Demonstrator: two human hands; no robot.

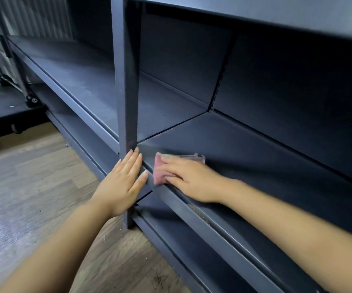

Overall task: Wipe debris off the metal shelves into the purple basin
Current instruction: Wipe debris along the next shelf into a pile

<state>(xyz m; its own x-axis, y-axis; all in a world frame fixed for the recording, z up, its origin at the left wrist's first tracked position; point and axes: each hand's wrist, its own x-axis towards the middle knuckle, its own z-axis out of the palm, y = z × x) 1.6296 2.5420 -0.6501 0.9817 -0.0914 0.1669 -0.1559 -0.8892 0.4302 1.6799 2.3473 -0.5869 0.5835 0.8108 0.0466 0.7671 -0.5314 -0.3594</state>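
Dark grey metal shelf (255,149), middle tier of a long shelving unit; matt surface, faintly dusty, with a seam running back to the rear panel. Upright post (127,81) divides the unit into bays at the front edge. Front lip (202,220) of the shelf carries a line of pale crumbly debris (198,212) in its channel, just right of the right wrist. Right hand (190,178), fingers straight and flat, presses a pink cloth (160,172) onto the shelf at its front left corner, beside the post. Left hand (124,178), fingers straight and together, rests against the foot of the post and the shelf edge, holding nothing. Lower shelf (192,246) visible beneath. Wood-pattern floor (44,176) below, with scattered specks. Black wheeled platform (1,106) at far left. Pale ribbed wall behind. Purple basin out of view.
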